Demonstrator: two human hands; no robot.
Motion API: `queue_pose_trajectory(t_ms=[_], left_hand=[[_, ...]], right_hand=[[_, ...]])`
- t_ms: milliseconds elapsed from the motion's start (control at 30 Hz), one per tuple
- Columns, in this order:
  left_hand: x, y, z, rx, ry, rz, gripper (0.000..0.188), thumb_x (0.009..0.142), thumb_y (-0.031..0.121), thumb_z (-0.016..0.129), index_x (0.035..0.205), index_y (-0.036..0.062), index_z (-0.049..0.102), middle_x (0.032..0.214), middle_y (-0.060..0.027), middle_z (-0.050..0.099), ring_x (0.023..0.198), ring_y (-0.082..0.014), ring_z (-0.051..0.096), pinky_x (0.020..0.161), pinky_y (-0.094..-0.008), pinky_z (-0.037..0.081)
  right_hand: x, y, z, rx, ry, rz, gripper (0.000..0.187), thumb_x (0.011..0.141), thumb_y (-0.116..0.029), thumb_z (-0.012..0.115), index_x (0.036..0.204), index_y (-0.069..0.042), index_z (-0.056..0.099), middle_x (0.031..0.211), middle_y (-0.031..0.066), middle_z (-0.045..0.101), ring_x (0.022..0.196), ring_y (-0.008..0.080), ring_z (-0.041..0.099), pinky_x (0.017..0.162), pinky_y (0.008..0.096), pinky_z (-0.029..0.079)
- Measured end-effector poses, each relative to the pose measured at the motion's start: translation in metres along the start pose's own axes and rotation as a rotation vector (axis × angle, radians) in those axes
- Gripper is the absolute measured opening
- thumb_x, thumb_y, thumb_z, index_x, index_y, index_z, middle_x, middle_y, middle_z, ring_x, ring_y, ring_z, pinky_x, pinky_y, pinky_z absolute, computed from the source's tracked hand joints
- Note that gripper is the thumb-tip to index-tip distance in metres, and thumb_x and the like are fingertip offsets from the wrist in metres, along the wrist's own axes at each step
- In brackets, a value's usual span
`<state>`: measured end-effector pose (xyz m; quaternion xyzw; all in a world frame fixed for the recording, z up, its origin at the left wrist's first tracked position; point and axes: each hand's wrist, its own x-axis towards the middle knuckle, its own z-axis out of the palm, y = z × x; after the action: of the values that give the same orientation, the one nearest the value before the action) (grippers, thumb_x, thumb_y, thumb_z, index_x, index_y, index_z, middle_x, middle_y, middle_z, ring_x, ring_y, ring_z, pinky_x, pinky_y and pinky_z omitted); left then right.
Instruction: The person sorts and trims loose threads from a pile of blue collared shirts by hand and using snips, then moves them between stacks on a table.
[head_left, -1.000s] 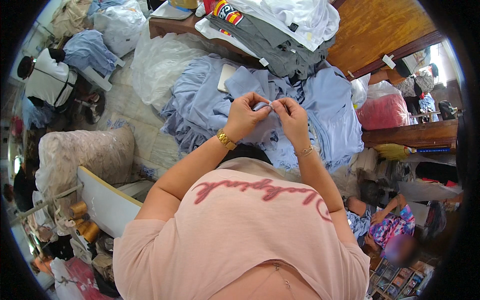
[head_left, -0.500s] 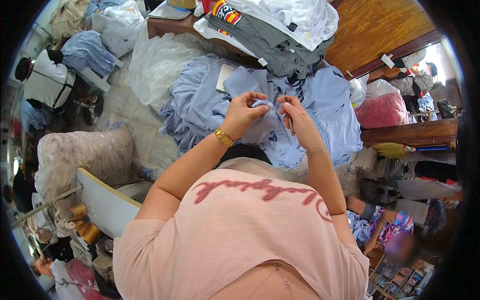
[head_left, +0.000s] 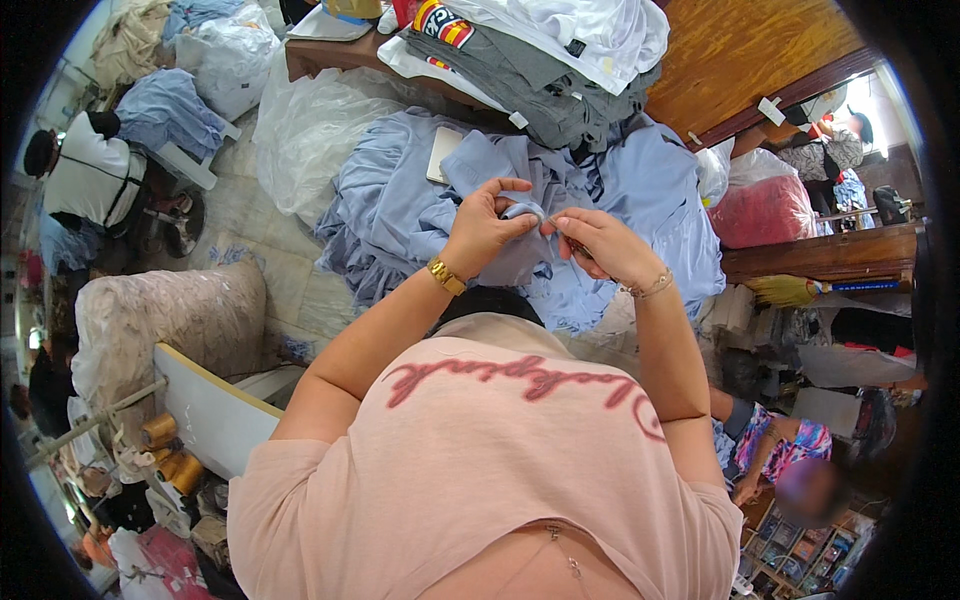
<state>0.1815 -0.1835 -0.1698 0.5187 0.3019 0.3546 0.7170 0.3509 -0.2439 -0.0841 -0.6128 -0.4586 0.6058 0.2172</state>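
Observation:
My left hand (head_left: 480, 228), with a gold watch on its wrist, pinches the edge of a light-blue garment (head_left: 519, 268) between thumb and fingers. The cloth hangs down over my lap. Right beside it, the fingertips of my right hand (head_left: 607, 248) come together at the pinched edge. The other fingers of this hand curl under the palm around something small and dark that I cannot make out. In front of me spreads a large heap of light-blue garments (head_left: 375, 185). A flat white device (head_left: 442, 156) lies on the heap, just beyond my left hand.
Folded grey and white shirts (head_left: 560, 105) are stacked beyond the heap. Clear plastic (head_left: 300, 140) lies to its left. A wrapped bale (head_left: 170, 310) and thread cones (head_left: 172, 462) stand at my left. On the right are a red bag (head_left: 765, 212), a broom (head_left: 785, 290) and a seated person (head_left: 775, 445).
My right hand has moved left and turned palm down, so its fingertips now meet the cloth edge. The left hand keeps its pinch in nearly the same place.

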Motion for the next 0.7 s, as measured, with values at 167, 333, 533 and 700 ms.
queue_pose_trajectory(t_ms=[167, 333, 533, 700], left_hand=[[0.001, -0.001, 0.0, 0.043, 0.007, 0.027, 0.042, 0.074, 0.003, 0.066, 0.113, 0.0001, 0.048, 0.079, -0.0025, 0.061, 0.069, -0.0043, 0.054, 0.061, -0.0165, 0.042], [0.0, 0.0, 0.0, 0.118, -0.016, 0.039, 0.044, 0.075, 0.003, 0.065, 0.115, -0.0007, 0.047, 0.079, -0.0033, 0.062, 0.069, -0.0048, 0.054, 0.061, -0.0168, 0.042], [0.0, 0.007, 0.0, 0.076, -0.072, 0.037, 0.045, 0.075, 0.003, 0.064, 0.116, -0.0008, 0.046, 0.082, -0.0049, 0.063, 0.073, -0.0064, 0.056, 0.065, -0.0181, 0.043], [0.003, 0.008, -0.002, -0.003, -0.128, 0.045, 0.045, 0.076, 0.001, 0.062, 0.118, -0.0005, 0.044, 0.084, -0.0056, 0.063, 0.076, -0.0077, 0.057, 0.069, -0.019, 0.043]], right_hand=[[-0.001, -0.004, 0.001, -0.069, -0.007, 0.012, 0.028, 0.092, -0.022, 0.038, 0.097, -0.001, 0.056, 0.065, 0.0017, 0.049, 0.037, 0.0034, 0.034, 0.032, 0.0182, 0.026], [0.0, -0.003, 0.003, -0.07, 0.02, 0.024, 0.027, 0.092, -0.022, 0.038, 0.097, -0.002, 0.056, 0.064, 0.0012, 0.049, 0.037, 0.0037, 0.035, 0.032, 0.0184, 0.026], [0.001, 0.001, 0.004, -0.059, 0.044, 0.007, 0.026, 0.092, -0.021, 0.039, 0.095, -0.003, 0.056, 0.064, 0.0003, 0.046, 0.037, 0.0039, 0.033, 0.032, 0.0189, 0.024], [-0.001, 0.002, 0.006, 0.035, 0.064, 0.005, 0.025, 0.092, -0.021, 0.039, 0.095, -0.002, 0.056, 0.063, -0.0002, 0.045, 0.037, 0.0038, 0.031, 0.032, 0.0194, 0.022]])
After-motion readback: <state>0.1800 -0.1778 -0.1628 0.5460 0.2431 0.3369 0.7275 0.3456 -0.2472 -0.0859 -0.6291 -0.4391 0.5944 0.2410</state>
